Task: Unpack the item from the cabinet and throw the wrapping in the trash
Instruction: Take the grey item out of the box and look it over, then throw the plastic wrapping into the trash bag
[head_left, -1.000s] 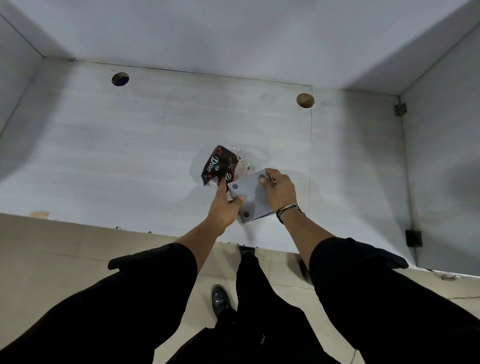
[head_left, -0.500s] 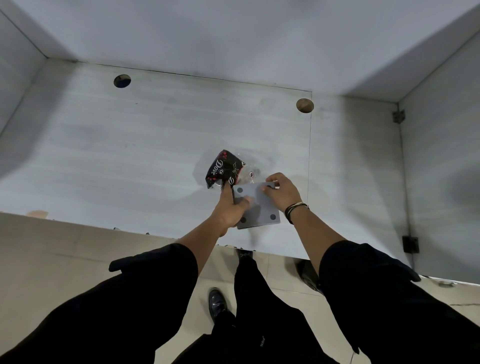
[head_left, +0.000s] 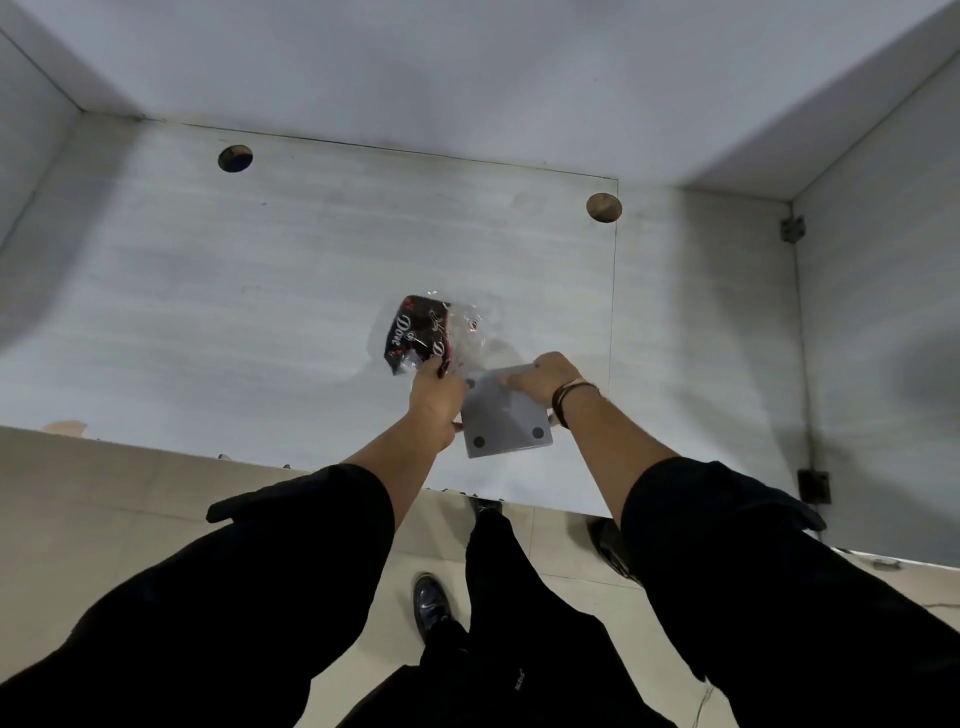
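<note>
A flat grey square item (head_left: 506, 423) with dark round pads at its corners hangs above the cabinet floor (head_left: 260, 312), and both hands hold it. My left hand (head_left: 435, 400) grips its left edge and also pinches a dark printed wrapper (head_left: 415, 332) with clear plastic film (head_left: 470, 325) trailing from it. My right hand (head_left: 545, 376), with a bracelet at the wrist, grips the item's top edge.
The open cabinet has pale grey side walls and a back wall. Two round holes (head_left: 235, 158) (head_left: 603, 207) pierce its floor near the back. Hinge plates (head_left: 792, 228) (head_left: 813, 480) sit on the right wall. Below are beige floor tiles and my black shoe (head_left: 431, 605).
The grey item has tipped so its padded face turns toward me and sits lower. My right hand moved from its side to its top edge. The wrapper lifted slightly with my left hand.
</note>
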